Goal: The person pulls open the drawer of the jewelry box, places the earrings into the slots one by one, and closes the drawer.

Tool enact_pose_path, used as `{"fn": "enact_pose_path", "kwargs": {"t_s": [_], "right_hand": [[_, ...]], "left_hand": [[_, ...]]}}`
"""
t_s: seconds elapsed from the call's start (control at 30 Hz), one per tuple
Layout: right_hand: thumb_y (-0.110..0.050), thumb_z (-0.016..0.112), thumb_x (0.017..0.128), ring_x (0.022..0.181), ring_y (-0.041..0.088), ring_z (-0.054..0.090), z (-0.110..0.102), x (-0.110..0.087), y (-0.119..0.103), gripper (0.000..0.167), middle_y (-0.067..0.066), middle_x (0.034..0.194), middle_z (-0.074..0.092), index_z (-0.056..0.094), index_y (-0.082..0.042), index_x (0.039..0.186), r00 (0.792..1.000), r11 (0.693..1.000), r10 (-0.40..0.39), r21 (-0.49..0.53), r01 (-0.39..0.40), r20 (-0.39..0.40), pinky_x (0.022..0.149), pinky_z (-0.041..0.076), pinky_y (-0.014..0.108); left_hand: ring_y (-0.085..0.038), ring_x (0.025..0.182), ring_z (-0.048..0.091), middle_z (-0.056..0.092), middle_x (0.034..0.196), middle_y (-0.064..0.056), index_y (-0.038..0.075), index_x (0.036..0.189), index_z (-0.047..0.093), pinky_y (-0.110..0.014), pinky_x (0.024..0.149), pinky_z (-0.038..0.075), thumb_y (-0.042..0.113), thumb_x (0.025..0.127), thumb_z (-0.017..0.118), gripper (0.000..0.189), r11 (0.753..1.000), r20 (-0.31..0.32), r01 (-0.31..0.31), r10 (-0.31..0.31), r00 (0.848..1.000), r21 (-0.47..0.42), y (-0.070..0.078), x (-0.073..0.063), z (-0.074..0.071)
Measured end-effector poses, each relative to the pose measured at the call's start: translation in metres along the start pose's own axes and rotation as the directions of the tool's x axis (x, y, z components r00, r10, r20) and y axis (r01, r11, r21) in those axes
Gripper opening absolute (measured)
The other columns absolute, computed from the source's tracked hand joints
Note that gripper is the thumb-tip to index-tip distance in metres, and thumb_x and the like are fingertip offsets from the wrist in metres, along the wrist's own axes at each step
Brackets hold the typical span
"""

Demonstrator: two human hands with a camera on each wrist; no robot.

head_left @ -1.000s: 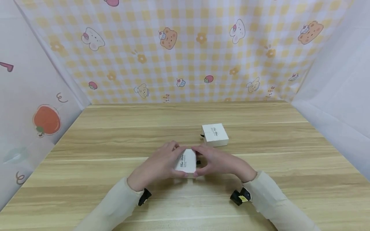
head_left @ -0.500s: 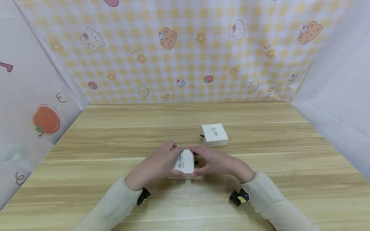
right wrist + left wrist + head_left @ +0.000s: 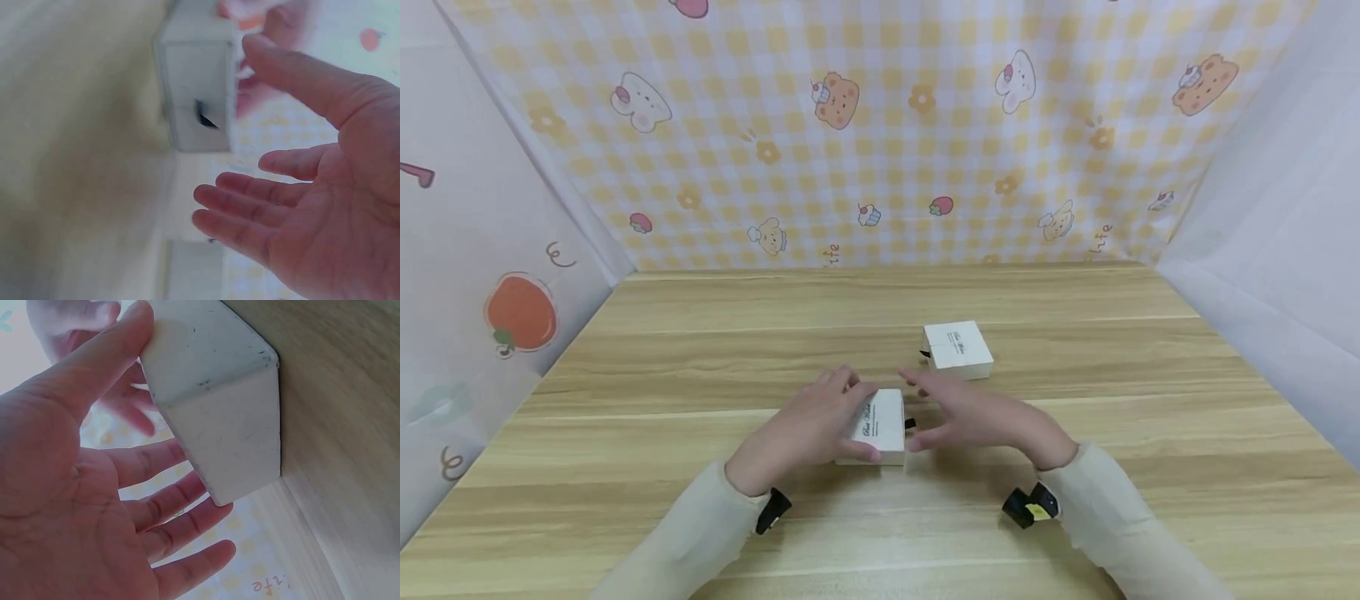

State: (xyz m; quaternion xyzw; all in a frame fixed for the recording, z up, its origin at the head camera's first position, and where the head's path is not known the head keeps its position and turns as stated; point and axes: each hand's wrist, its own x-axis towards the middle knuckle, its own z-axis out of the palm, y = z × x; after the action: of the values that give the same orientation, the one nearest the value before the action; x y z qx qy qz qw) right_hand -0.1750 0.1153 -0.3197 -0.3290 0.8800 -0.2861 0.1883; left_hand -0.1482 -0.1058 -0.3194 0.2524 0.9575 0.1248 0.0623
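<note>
A small white box (image 3: 886, 417) with black lettering on top lies on the table in front of me. My left hand (image 3: 820, 423) grips it from the left, thumb on the near side and fingers toward the far side. From the box's right face sticks a short black pull tab (image 3: 910, 423), which also shows in the right wrist view on the drawer front (image 3: 199, 94). Just right of the box, my right hand (image 3: 977, 417) is spread and holds nothing, its thumb tip close to the near right corner. In the left wrist view the box's plain end (image 3: 231, 431) faces the palm.
A second white box (image 3: 958, 346) of the same kind sits farther back and to the right, its black tab pointing left. The wooden table (image 3: 700, 333) ends at a yellow checked curtain (image 3: 880, 167). White cloth (image 3: 1285, 250) hangs on both sides.
The box slid slightly left while both hands held it. My right hand has since let go and drawn a little to the right, its fingers spreading. The left hand keeps its hold.
</note>
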Motion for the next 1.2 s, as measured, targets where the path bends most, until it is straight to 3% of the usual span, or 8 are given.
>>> {"fn": "enact_pose_path", "kwargs": {"t_s": [0.1, 0.23, 0.43, 0.63, 0.87, 1.2], "right_hand": [[-0.026, 0.069, 0.084, 0.120, 0.030, 0.047, -0.009, -0.003, 0.000, 0.076, 0.016, 0.138, 0.042, 0.029, -0.004, 0.144, 0.998, 1.000, 0.009, -0.024, -0.011, -0.062, 0.097, 0.042, 0.046], [-0.015, 0.066, 0.085, 0.103, 0.028, 0.056, -0.014, -0.003, 0.001, 0.050, 0.015, 0.118, 0.057, 0.049, 0.002, 0.129, 0.988, 0.996, -0.028, -0.084, 0.015, -0.149, 0.086, 0.048, 0.040], [-0.009, 0.062, 0.087, 0.085, 0.013, 0.058, -0.006, 0.003, 0.004, 0.023, 0.005, 0.094, 0.065, 0.063, 0.001, 0.108, 0.990, 0.996, -0.021, -0.091, 0.008, -0.138, 0.076, 0.048, 0.026], [-0.006, 0.060, 0.085, 0.080, 0.009, 0.057, 0.007, 0.011, 0.005, 0.016, 0.006, 0.090, 0.067, 0.068, 0.000, 0.098, 0.993, 0.991, -0.037, -0.135, 0.022, -0.113, 0.071, 0.048, 0.022], [-0.008, 0.060, 0.087, 0.073, 0.007, 0.055, 0.016, 0.013, 0.004, 0.013, 0.003, 0.085, 0.067, 0.069, -0.002, 0.095, 0.994, 0.996, 0.018, -0.082, -0.027, -0.109, 0.067, 0.047, 0.022], [-0.011, 0.060, 0.088, 0.068, 0.009, 0.049, 0.019, 0.013, -0.001, 0.008, -0.002, 0.076, 0.059, 0.066, -0.007, 0.085, 0.989, 0.989, 0.079, -0.117, -0.094, -0.122, 0.061, 0.042, 0.022]], "left_hand": [[-0.018, 0.093, 0.044, 0.050, 0.117, -0.009, 0.008, 0.134, 0.049, -0.032, 0.076, 0.042, 0.049, 0.067, 0.077, 0.083, 1.000, 0.004, 0.008, -0.008, 1.000, 0.019, 0.001, 0.001, 0.000], [-0.018, 0.095, 0.044, 0.049, 0.118, -0.008, 0.008, 0.134, 0.049, -0.033, 0.078, 0.042, 0.049, 0.067, 0.077, 0.084, 1.000, 0.001, 0.015, -0.015, 1.000, 0.018, 0.001, 0.000, 0.001], [-0.017, 0.092, 0.044, 0.050, 0.116, -0.008, 0.008, 0.133, 0.049, -0.031, 0.076, 0.042, 0.048, 0.066, 0.078, 0.083, 1.000, -0.008, 0.013, -0.013, 1.000, -0.004, 0.001, -0.001, 0.001], [-0.018, 0.094, 0.044, 0.050, 0.117, -0.008, 0.009, 0.133, 0.050, -0.032, 0.077, 0.042, 0.048, 0.066, 0.078, 0.083, 1.000, -0.005, 0.019, -0.019, 1.000, -0.007, 0.001, 0.000, 0.001], [-0.017, 0.092, 0.042, 0.049, 0.113, -0.006, 0.008, 0.132, 0.050, -0.031, 0.076, 0.040, 0.047, 0.065, 0.079, 0.083, 0.999, -0.012, 0.022, -0.022, 1.000, -0.023, 0.001, 0.000, 0.002], [-0.017, 0.092, 0.042, 0.049, 0.112, -0.005, 0.009, 0.132, 0.051, -0.032, 0.077, 0.039, 0.049, 0.065, 0.079, 0.083, 0.999, -0.009, 0.037, -0.037, 0.999, -0.021, 0.003, -0.001, 0.002]]}}
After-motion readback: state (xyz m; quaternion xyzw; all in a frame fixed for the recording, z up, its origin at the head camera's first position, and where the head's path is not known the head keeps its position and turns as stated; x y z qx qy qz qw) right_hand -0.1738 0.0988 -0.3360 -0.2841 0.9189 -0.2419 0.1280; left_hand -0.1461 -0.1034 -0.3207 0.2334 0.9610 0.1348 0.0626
